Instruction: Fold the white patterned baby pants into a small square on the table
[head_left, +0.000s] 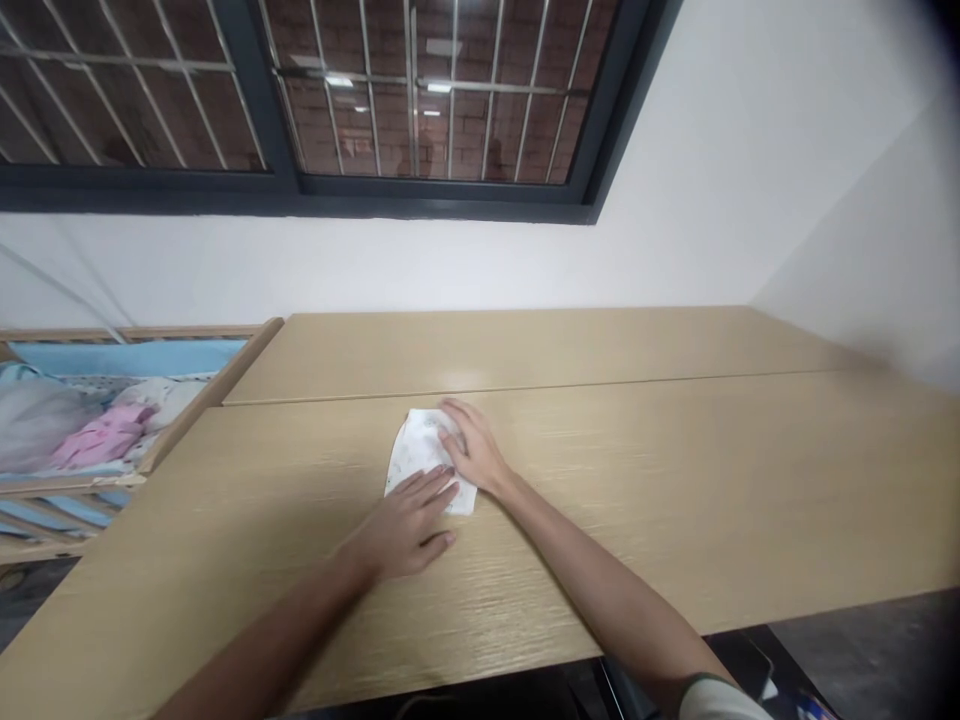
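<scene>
A small white cloth [411, 447] with a faint speckled pattern lies flat on the light wooden tabletop [675, 480]. My left hand [409, 522] rests with its fingers stretched over the cloth's near edge, its thumb apart and pointing right. On the cloth's right side lies my right hand [478, 450], fingers extended toward the far edge and thumb spread over the fabric. Both palms face down, and neither hand's fingers are wrapped round the cloth.
A wooden crib [202, 415] with blue lining stands against the table's left side, holding pink clothing [105, 436] and pale bedding. Behind the table are a white wall [450, 262] and a dark-framed window [450, 198] with bars. A seam runs across the tabletop.
</scene>
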